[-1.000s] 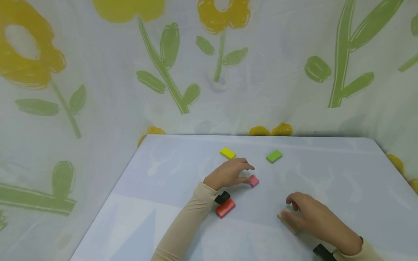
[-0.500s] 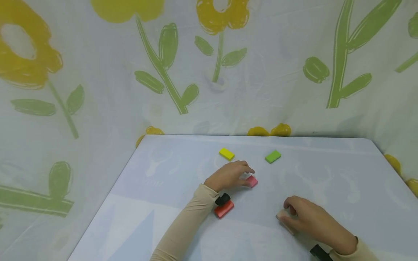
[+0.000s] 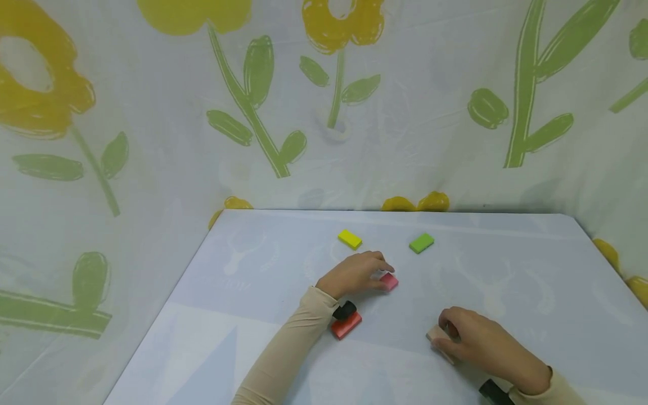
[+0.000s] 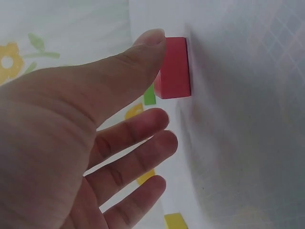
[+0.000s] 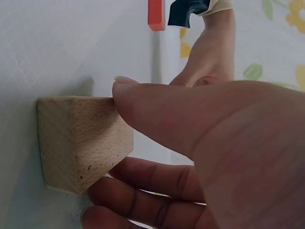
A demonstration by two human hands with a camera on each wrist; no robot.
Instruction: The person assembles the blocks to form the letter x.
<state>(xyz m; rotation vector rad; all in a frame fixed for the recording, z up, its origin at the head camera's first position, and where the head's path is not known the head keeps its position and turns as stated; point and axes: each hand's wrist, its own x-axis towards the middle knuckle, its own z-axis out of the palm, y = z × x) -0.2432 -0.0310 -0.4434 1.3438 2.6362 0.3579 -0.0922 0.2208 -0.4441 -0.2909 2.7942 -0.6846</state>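
In the head view, my left hand [image 3: 354,274] is over the middle of the table beside a small pink block [image 3: 390,282]. Its thumb touches the block [image 4: 175,69] in the left wrist view, while the other visible fingers spread loosely away from it. Lower right, my right hand [image 3: 488,343] holds a plain wooden block [image 3: 441,343]. The right wrist view has the thumb on one edge of this block [image 5: 97,138] and curled fingertips at the opposite edge; the hand hides part of it.
A red block [image 3: 346,325] lies under the left wrist, next to its black strap-on camera [image 3: 345,310]. Farther back on the pale table [image 3: 506,253] are a yellow block [image 3: 350,239] and a green block [image 3: 422,243]. Flower-printed cloth [image 3: 405,140] hangs behind.
My right hand has drawn its fingers in toward the wooden block, more of which shows now. The left hand has sunk slightly beside the pink block. The head view has shifted a little.
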